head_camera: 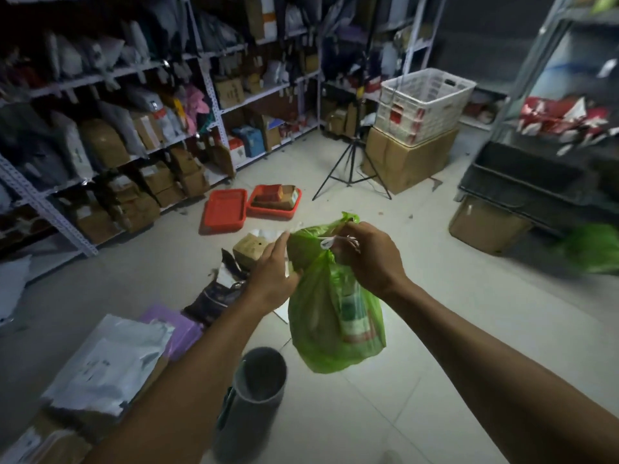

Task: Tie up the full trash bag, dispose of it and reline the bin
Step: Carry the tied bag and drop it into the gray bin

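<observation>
A full green trash bag (331, 323) hangs in the air in front of me, with a bottle showing through the plastic. My right hand (365, 259) grips the gathered neck of the bag, where a white drawstring (330, 242) sticks out. My left hand (276, 272) pinches the bag's upper left side. Below the bag, on the tiled floor, stands a grey bin (254, 393) with no liner visible in it.
Shelves packed with parcels (110, 135) line the left and back walls. Two red trays (224, 212) lie on the floor ahead, behind a small box (249, 251) and loose mailers (110, 360). A tripod (351, 165), cardboard box with white crates (415, 108) and green plastic (593, 249) are to the right.
</observation>
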`<action>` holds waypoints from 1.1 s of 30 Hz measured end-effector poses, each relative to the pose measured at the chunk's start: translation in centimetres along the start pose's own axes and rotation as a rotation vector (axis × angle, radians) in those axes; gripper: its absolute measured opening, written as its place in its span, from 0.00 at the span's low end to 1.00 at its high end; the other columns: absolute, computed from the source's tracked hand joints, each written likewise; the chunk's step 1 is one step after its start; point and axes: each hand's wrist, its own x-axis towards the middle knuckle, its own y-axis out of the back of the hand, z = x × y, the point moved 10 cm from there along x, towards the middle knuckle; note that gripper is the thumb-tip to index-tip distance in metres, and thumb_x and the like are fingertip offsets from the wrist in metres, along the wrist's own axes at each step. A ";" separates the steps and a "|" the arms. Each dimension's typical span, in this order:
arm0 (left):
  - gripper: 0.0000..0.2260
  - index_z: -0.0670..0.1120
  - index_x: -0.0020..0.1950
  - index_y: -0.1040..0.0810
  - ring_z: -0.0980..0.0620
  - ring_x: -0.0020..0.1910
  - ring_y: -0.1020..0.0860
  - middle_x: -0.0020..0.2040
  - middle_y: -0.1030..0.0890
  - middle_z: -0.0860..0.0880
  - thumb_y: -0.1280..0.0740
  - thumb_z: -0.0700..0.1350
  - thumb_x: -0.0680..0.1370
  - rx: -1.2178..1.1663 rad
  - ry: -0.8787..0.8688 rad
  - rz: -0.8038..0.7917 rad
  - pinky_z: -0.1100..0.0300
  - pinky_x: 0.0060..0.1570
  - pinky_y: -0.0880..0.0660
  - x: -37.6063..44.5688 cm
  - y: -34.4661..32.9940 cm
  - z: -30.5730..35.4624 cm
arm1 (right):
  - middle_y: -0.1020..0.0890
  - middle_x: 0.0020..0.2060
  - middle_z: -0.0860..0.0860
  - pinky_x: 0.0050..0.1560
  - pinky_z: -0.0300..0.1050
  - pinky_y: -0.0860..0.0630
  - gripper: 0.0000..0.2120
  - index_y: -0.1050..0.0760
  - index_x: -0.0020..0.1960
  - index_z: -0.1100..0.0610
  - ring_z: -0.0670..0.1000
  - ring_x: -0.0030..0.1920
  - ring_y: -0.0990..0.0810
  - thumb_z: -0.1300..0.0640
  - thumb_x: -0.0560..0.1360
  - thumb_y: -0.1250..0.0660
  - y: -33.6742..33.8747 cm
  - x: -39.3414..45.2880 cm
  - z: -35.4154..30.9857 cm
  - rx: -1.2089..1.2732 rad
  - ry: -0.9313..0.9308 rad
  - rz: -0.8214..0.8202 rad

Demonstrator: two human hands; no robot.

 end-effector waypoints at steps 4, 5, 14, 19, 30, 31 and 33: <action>0.35 0.50 0.78 0.40 0.42 0.63 0.26 0.67 0.28 0.43 0.31 0.43 0.73 0.032 -0.094 -0.040 0.45 0.61 0.26 1.8 -1.8 4.7 | 0.17 0.45 0.52 0.44 0.52 0.22 0.03 0.19 0.48 0.53 0.56 0.45 0.19 0.55 0.77 0.31 4.1 -1.1 2.4 0.006 -0.062 0.053; 0.34 0.50 0.78 0.40 0.43 0.62 0.25 0.68 0.28 0.43 0.31 0.42 0.73 0.034 -0.119 -0.053 0.46 0.60 0.26 2.3 -2.4 5.9 | 0.16 0.45 0.52 0.44 0.52 0.22 0.03 0.19 0.48 0.53 0.56 0.45 0.19 0.55 0.76 0.31 5.2 -1.2 3.2 -0.002 -0.078 0.071; 0.32 0.48 0.78 0.39 0.45 0.66 0.26 0.72 0.30 0.45 0.30 0.49 0.76 0.103 -0.297 -0.152 0.48 0.64 0.27 7.5 -9.7 16.4 | 0.18 0.44 0.49 0.37 0.44 0.27 0.03 0.21 0.46 0.49 0.52 0.43 0.21 0.56 0.74 0.29 14.1 -0.9 12.8 -0.150 -0.206 0.157; 0.30 0.49 0.76 0.37 0.46 0.70 0.30 0.73 0.30 0.46 0.32 0.54 0.77 0.249 -0.368 -0.148 0.50 0.66 0.29 11.0 -14.3 22.1 | 0.19 0.44 0.47 0.36 0.43 0.35 0.04 0.23 0.46 0.49 0.50 0.42 0.24 0.50 0.77 0.33 19.1 -0.5 18.7 -0.168 -0.235 0.207; 0.28 0.50 0.75 0.34 0.45 0.69 0.30 0.72 0.29 0.48 0.35 0.58 0.77 0.430 -0.511 -0.231 0.48 0.62 0.27 18.6 -24.9 33.2 | 0.21 0.44 0.46 0.38 0.46 0.28 0.05 0.24 0.46 0.49 0.50 0.45 0.23 0.50 0.79 0.37 27.9 1.6 31.4 -0.298 -0.348 0.244; 0.28 0.50 0.75 0.34 0.45 0.68 0.30 0.71 0.28 0.48 0.35 0.58 0.77 0.437 -0.531 -0.239 0.49 0.62 0.27 19.7 -25.7 34.1 | 0.21 0.43 0.46 0.38 0.46 0.27 0.06 0.24 0.46 0.49 0.50 0.45 0.23 0.50 0.79 0.37 28.5 2.1 32.6 -0.311 -0.365 0.252; 0.27 0.49 0.74 0.33 0.44 0.67 0.29 0.70 0.27 0.47 0.35 0.58 0.77 0.455 -0.575 -0.256 0.50 0.60 0.26 21.9 -27.7 35.9 | 0.23 0.42 0.45 0.38 0.46 0.27 0.06 0.24 0.46 0.48 0.50 0.45 0.24 0.49 0.79 0.38 29.6 3.2 35.1 -0.330 -0.408 0.263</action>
